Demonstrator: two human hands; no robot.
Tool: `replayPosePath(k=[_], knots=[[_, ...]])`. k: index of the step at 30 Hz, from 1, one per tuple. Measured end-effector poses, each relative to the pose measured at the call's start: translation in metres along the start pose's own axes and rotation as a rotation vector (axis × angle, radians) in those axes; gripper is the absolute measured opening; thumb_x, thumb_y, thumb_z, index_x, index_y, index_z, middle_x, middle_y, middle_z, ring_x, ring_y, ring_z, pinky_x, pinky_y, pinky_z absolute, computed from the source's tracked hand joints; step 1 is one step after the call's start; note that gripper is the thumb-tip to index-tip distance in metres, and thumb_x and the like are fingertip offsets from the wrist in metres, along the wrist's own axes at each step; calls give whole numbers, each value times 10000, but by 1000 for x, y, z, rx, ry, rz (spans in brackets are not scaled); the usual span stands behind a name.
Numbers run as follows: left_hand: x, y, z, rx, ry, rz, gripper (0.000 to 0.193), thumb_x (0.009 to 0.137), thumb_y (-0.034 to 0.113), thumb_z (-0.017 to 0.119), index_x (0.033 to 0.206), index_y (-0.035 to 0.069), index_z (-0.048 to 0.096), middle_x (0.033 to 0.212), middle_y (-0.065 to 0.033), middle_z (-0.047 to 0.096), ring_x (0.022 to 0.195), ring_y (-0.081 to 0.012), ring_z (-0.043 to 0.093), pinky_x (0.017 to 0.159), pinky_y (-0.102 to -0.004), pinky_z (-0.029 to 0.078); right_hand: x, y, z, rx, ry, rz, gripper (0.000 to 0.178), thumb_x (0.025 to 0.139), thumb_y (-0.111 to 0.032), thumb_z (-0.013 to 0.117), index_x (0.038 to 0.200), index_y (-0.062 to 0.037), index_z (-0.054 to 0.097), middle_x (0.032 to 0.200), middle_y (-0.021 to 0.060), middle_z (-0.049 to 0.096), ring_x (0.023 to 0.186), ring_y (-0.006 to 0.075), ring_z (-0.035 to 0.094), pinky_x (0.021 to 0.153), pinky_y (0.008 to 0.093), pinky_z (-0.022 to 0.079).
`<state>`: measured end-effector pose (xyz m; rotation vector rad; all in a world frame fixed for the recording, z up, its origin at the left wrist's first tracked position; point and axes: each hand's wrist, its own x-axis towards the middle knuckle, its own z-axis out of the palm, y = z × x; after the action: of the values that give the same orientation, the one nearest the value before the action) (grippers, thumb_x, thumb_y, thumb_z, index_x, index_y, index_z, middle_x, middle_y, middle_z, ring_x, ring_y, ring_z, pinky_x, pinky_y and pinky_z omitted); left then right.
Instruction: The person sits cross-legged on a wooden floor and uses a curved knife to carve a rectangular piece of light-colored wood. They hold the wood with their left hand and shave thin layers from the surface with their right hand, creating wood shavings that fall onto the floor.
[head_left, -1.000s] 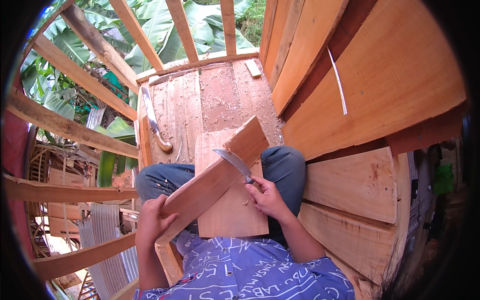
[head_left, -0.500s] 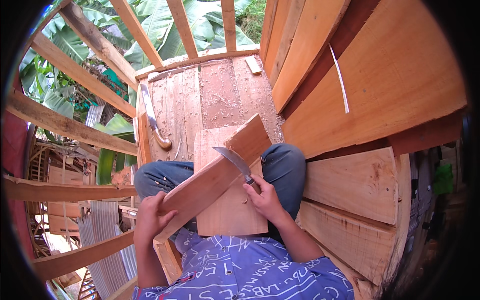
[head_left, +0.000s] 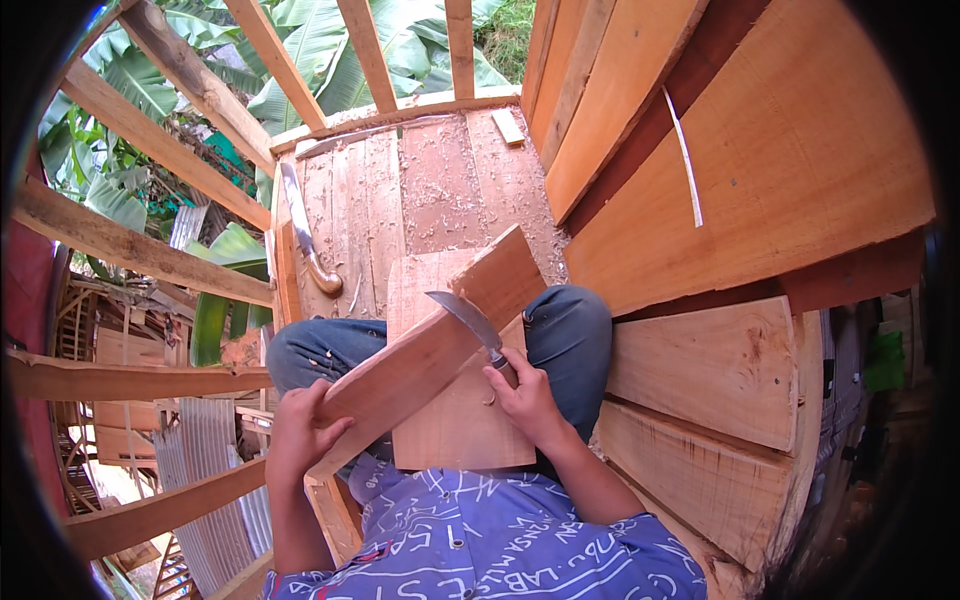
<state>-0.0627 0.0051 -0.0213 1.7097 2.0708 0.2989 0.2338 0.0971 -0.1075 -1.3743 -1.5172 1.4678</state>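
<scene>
My left hand (head_left: 308, 425) is closed round the lower left end of a long wooden board (head_left: 405, 375), which slants up to the right across my lap. In my right hand (head_left: 530, 400) is the dark handle of a knife with a curved blade (head_left: 468, 318). Its blade lies over the board's face, the tip pointing up and left near the upper edge; whether it touches the wood I cannot tell. Beneath the slanted board, a second, wider board (head_left: 465, 430) rests flat over my crossed legs.
A long blade with a curved wooden handle (head_left: 322, 278) lies on the plank floor (head_left: 430, 185), among wood shavings. A small wood block (head_left: 507, 127) sits at the far edge. Wooden rails (head_left: 150, 255) stand on the left; large boards (head_left: 740, 170) lean on the right.
Almost nothing differs. Both hands, the knife and the slanted board keep their places, apart from a very slight shift of the whole view.
</scene>
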Motion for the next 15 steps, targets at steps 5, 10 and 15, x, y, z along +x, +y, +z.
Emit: replayPosePath(k=[5,10,15], knots=[[-1,1,1,-17,-10,-22,451,651,238,853,921,34,555,783,-179,594,830,-404,558,763,-473,444,7,10,-8,-143,-13,-176,279,937,-168,673,1129,18,594,693,124,615,643,133,630,589,334,489],[-2,-1,4,-25,-1,-25,459,644,242,855,935,33,568,788,-173,598,838,-392,561,765,-469,446,8,4,-18,40,-233,28,287,955,-219,664,1131,-1,601,651,27,535,605,83,512,556,290,424],[-2,2,1,-27,11,-22,451,640,237,856,946,37,592,798,-164,604,835,-388,560,778,-458,453,6,-10,-21,455,-499,318,196,1017,-242,572,1057,-51,596,613,-31,470,448,33,410,396,219,320]])
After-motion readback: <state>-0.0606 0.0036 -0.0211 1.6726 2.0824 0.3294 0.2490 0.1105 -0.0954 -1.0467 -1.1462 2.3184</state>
